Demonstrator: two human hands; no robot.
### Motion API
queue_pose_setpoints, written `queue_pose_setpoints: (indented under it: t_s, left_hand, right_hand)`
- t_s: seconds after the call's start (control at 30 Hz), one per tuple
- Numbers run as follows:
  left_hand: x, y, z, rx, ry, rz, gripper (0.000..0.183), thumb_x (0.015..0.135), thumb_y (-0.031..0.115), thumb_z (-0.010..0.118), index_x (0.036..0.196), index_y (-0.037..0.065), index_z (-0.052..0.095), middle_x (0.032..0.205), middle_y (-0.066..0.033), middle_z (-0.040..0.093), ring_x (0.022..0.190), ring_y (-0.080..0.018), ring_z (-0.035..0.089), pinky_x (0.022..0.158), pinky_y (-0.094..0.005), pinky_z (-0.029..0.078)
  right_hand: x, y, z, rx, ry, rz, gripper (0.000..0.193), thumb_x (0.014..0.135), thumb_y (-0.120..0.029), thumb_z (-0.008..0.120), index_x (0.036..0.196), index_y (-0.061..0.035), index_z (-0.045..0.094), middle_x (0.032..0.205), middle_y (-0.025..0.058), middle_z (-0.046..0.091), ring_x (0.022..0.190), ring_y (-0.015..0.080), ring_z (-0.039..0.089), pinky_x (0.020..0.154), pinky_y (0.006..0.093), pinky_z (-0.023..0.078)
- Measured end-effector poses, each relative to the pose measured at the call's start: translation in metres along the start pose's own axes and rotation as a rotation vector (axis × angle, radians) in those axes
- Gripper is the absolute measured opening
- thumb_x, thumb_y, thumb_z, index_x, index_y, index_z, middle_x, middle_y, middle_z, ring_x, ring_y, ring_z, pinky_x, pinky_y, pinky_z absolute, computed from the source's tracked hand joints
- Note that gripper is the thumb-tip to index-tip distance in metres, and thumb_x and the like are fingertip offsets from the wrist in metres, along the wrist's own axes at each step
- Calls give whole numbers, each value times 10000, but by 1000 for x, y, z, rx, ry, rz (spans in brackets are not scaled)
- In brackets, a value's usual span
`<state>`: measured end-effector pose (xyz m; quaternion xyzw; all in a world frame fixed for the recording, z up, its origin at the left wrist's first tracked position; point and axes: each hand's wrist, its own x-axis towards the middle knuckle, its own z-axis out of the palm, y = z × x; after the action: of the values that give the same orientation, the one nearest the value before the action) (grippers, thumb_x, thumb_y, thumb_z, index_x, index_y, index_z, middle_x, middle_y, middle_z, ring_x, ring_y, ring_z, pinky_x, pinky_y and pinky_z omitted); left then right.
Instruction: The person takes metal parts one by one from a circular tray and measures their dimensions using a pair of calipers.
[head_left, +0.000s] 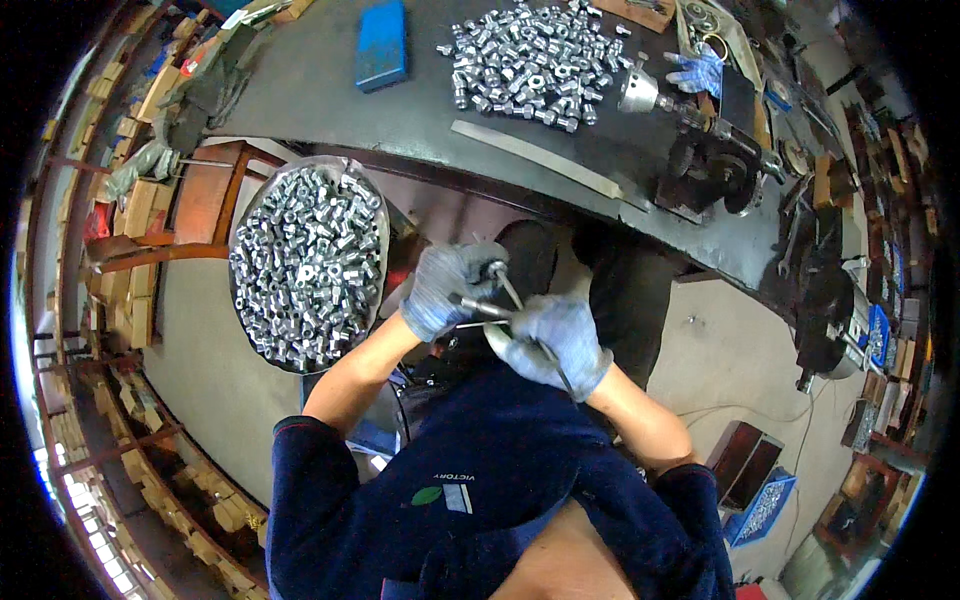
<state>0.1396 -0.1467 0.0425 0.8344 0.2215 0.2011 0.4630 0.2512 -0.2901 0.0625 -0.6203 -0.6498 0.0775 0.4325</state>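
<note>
Left hand in a glove, fingers closed round a metal fitting just beyond the shirt; right hand close beside, fingers wrapped on slim rods, slightly blurred. A full tub sits left, and the desk ahead carries a shiny heap.

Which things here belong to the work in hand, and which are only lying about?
Seemingly in use:
slim metal tools, held by left hand and right hand
metal fittings heaped at left

Seemingly lying about:
blue block on the bench
flat metal strip
spare glove
</note>
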Motion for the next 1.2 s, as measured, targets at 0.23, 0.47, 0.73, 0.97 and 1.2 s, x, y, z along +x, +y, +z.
queue_pose_setpoints:
  t_s: [0.23,0.47,0.73,0.97,1.2]
  left_hand:
    - [35,-29,-27,307,84,-60,219,733,316,676,847,129,680,633,-106,614,591,-283,616,548,-384,480]
    - [148,-17,-24,661,-31,117,329,741,412,640,875,115,685,814,-158,655,782,-341,630,717,-441,497]
    - [290,-17,-44,410,292,132,367,758,294,660,1028,44,645,865,-162,675,761,-298,658,706,-379,503]
    - [228,-16,-100,42,103,54,356,852,186,640,1149,-4,589,926,-69,654,668,-104,596,623,-246,498]
    - [71,-99,-185,347,159,-149,319,759,141,580,1049,25,638,896,-181,663,822,-297,646,764,-359,495]
  right_hand:
    - [-11,-18,-32,35,140,-14,245,630,-170,738,521,-144,520,491,67,465,397,249,483,377,333,370]
    - [-25,-10,-35,75,92,152,306,643,-174,769,498,-120,505,495,87,500,460,268,530,461,335,442]
    - [-31,-4,-40,165,130,208,304,659,-136,767,522,-107,498,506,96,504,445,266,528,435,323,407]
    - [-34,-7,-37,159,169,209,318,648,-43,732,529,-102,443,514,84,461,434,247,464,421,326,356]
    - [-34,-7,-24,244,108,220,244,675,-45,679,552,-73,471,522,96,445,454,245,446,451,321,350]
